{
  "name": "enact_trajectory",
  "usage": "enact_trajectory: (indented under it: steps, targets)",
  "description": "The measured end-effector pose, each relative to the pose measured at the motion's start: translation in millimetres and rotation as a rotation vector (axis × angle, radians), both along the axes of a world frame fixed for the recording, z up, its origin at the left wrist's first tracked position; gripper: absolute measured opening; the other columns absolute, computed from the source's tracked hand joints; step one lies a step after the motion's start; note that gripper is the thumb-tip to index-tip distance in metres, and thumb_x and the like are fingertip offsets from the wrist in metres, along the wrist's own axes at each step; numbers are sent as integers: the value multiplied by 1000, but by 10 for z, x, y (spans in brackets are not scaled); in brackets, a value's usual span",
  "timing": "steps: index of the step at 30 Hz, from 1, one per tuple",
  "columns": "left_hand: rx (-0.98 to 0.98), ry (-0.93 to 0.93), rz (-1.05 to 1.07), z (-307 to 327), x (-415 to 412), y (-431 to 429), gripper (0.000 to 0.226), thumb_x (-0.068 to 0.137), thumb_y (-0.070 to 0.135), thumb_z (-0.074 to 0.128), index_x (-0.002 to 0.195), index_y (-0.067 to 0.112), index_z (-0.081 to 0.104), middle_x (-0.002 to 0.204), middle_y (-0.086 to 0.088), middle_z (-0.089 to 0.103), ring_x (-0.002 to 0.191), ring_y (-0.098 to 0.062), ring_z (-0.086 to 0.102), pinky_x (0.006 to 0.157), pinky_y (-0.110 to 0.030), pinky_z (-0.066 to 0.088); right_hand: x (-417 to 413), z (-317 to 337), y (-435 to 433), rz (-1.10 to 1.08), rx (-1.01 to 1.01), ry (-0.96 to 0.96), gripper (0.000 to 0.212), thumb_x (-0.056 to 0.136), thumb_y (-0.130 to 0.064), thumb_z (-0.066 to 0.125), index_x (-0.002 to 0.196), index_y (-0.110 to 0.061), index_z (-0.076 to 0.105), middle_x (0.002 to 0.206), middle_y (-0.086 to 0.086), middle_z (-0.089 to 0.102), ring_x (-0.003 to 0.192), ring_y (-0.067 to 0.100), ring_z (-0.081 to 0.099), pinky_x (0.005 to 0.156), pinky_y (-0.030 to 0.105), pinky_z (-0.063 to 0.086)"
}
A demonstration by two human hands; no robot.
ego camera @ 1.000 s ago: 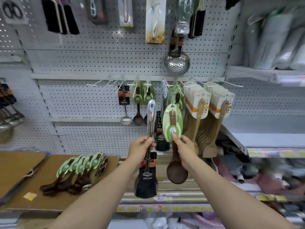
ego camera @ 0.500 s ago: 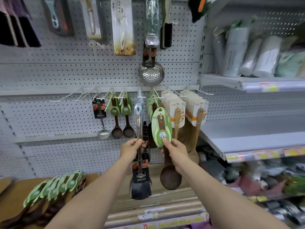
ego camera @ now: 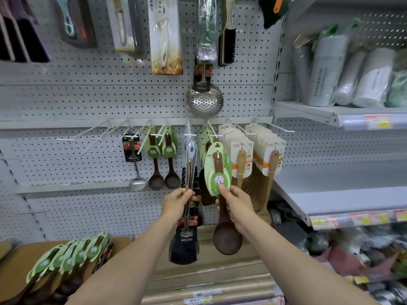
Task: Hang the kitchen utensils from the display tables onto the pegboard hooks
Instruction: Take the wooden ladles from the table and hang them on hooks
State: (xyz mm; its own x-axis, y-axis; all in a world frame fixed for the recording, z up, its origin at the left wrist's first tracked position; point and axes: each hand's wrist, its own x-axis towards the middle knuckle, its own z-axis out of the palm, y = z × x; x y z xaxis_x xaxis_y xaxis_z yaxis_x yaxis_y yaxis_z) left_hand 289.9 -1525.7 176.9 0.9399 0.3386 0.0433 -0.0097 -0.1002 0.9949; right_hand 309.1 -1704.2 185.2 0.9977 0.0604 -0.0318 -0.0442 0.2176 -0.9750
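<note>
Left hand (ego camera: 176, 200): is curling its fingers round the steel shaft of a spatula (ego camera: 189, 172), holding it upright; the black head is hanging below the hand.
Spatula top: its hanging hole is sitting above the left hand, just under the tip of a white hook (ego camera: 189, 134); whether it is touching the hook cannot be told.
Right hand (ego camera: 236, 203): is pinching the green card of a wooden spoon (ego camera: 218, 170), thumb pressing on the card's lower end; the brown bowl is hanging below the hand.
Card top: is reaching up near another hook tip (ego camera: 217, 135) on the pegboard (ego camera: 88, 95).
Carded spoons (ego camera: 70, 256): are lying in a row on the worktop (ego camera: 15, 263), down and to the left of the left hand.
Steel skimmer (ego camera: 203, 100): is hanging high above both hands.
</note>
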Motion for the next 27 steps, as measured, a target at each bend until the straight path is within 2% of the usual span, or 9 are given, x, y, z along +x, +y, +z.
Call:
enact_trajectory:
  steps: [3, 6, 8, 12, 20, 24, 27]
  targets:
    - [-28, -13, -9, -23, 44, -19, 15, 97, 22, 62, 94, 13, 74, 84, 0, 77, 77, -3, 69, 64, -13, 47, 62, 6, 4, 1, 16, -2, 22, 91, -34, 74, 105, -17, 74, 94, 8, 77, 80, 18, 70, 85, 43, 59]
    - [-36, -28, 1, -36, 99, -20, 16, 96, 24, 63, 93, 14, 75, 85, 0, 77, 83, -5, 69, 70, -17, 48, 99, -5, 24, 11, 50, 4, 23, 91, -34, 74, 105, -17, 74, 92, 6, 78, 80, 18, 70, 84, 41, 58]
    - [-71, -35, 3, -60, 122, -32, 15, 96, 23, 63, 93, 14, 75, 86, -1, 77, 82, -7, 69, 68, -16, 49, 125, -26, 29, 17, 48, 8, 24, 90, -35, 74, 106, -17, 74, 91, 5, 78, 80, 18, 70, 84, 41, 58]
    - [-114, -56, 1, -149, 155, -78, 14, 96, 23, 64, 96, 15, 75, 88, -3, 78, 88, -12, 70, 81, -24, 52, 185, -57, 17, 20, 55, 14, 25, 90, -35, 74, 106, -16, 75, 91, 4, 78, 80, 18, 69, 87, 42, 58]
    - [-126, -67, -19, -236, 191, -67, 14, 96, 23, 63, 97, 15, 75, 88, -5, 78, 95, -21, 71, 87, -26, 49, 242, -60, 10, 16, 77, 14, 24, 91, -32, 74, 106, -14, 74, 91, 5, 77, 78, 17, 68, 79, 38, 57]
    - [-122, -84, -15, -214, 180, -56, 14, 96, 23, 63, 95, 15, 75, 87, -6, 78, 92, -18, 72, 86, -24, 49, 231, -77, 47, 23, 88, 15, 24, 91, -31, 74, 105, -12, 74, 92, 6, 77, 79, 20, 67, 78, 37, 56]
    - [-147, -98, 3, -206, 149, -59, 14, 96, 21, 63, 93, 14, 75, 85, -6, 77, 83, -14, 70, 81, -24, 50, 221, -87, 64, 34, 76, 20, 25, 91, -33, 74, 106, -13, 74, 98, 9, 78, 82, 21, 68, 84, 40, 56]
